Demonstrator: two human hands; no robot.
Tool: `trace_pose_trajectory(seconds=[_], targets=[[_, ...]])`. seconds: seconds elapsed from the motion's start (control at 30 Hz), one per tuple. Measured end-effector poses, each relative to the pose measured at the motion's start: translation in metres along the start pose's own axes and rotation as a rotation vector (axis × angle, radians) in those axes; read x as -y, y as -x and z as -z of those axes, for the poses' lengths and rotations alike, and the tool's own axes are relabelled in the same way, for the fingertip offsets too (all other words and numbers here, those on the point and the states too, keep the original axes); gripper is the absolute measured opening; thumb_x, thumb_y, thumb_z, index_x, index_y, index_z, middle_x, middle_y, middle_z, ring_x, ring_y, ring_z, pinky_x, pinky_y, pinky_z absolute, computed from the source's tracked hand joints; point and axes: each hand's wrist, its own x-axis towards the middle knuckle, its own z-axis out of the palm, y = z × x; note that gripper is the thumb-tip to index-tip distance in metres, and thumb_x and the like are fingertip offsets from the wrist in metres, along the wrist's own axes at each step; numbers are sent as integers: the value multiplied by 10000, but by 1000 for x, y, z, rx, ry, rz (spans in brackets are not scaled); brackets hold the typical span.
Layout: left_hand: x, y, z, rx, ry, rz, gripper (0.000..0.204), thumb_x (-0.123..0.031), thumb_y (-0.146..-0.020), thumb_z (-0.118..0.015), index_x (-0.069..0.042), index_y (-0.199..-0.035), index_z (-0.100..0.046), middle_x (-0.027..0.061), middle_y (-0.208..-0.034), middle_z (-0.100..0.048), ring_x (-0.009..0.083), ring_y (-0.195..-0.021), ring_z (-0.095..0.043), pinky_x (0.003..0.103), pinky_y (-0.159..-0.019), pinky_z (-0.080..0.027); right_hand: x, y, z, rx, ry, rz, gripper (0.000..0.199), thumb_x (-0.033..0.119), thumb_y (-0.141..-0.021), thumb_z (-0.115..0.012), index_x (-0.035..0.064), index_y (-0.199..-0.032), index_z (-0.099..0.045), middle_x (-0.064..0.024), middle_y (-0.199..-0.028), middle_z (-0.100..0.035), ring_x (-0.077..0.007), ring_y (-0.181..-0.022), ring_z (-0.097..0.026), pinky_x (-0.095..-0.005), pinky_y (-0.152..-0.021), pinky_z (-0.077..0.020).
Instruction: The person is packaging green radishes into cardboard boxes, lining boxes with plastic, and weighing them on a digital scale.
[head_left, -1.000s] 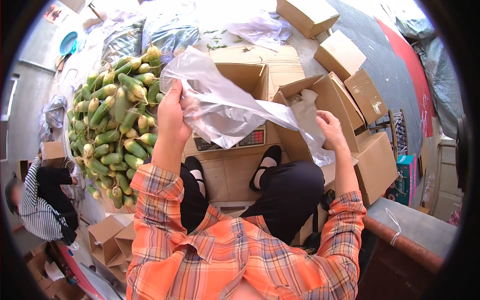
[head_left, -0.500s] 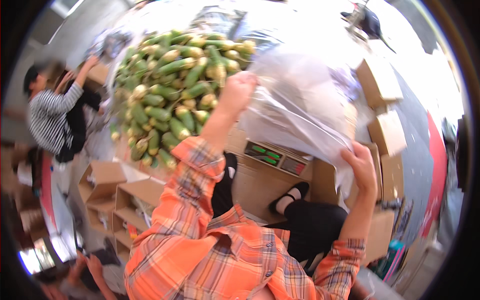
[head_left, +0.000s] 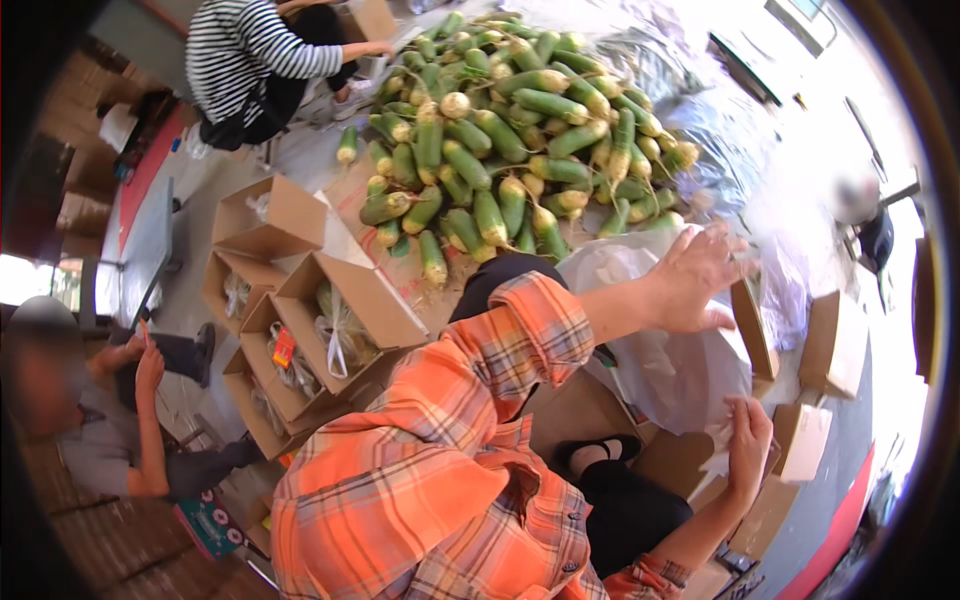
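A thin, translucent white plastic bag (head_left: 675, 375) hangs in front of me, partly inside an open carton by my feet. My right hand (head_left: 748, 447) is closed on the near right edge of the bag, thumb against fingers. Over the bag's far edge, my left hand (head_left: 695, 283) has its fingers spread and holds nothing I can make out. Beyond my left forearm lies a big heap of green radishes (head_left: 490, 215) with pale ends, some with thin roots. The bag's contents, if any, cannot be seen.
On the left stand open cartons (head_left: 365, 305) with plastic-wrapped contents. More cartons (head_left: 803, 440) line the right side. A person in a striped top (head_left: 225, 65) crouches at the far left; another person (head_left: 120, 440) sits at the near left. Plastic sheeting (head_left: 725, 140) lies beyond the radishes.
My left hand has let go of the bag's edge and spread its fingers. My right hand keeps its grip. The view has turned, and the lit scale display is now hidden.
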Motion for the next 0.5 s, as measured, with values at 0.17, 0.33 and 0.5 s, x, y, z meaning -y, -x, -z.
trace_pose_trajectory(seconds=[0.17,0.33,0.5], targets=[[-19,22,-21,545,336,-223,626,-363,-699,-718,-141,-1238,-489,103,-1147,-569,299,-1163,-472,599,-1054,-164,29,-23,-41,171,-228,70,154,103,-864,-565,-16,-777,-610,61,-597,-460,-43,-577,-386,-227,-488,-330],[-4,7,-40,594,675,240,190,-198,-806,-616,-29,-886,-652,130,-697,-650,212,-586,-624,348,-545,-489,-17,-36,-13,-37,-815,-25,203,229,-911,-574,40,-885,-642,50,-716,-562,-28,-597,-471,-173,-538,-379],[1,0,-24,392,922,584,214,-179,-881,-566,13,-799,-615,45,-560,-579,115,-387,-504,264,-390,-398,-51,-37,-9,-158,-940,-144,248,255,-927,-547,29,-963,-641,44,-771,-575,-46,-644,-513,-190,-563,-438]])
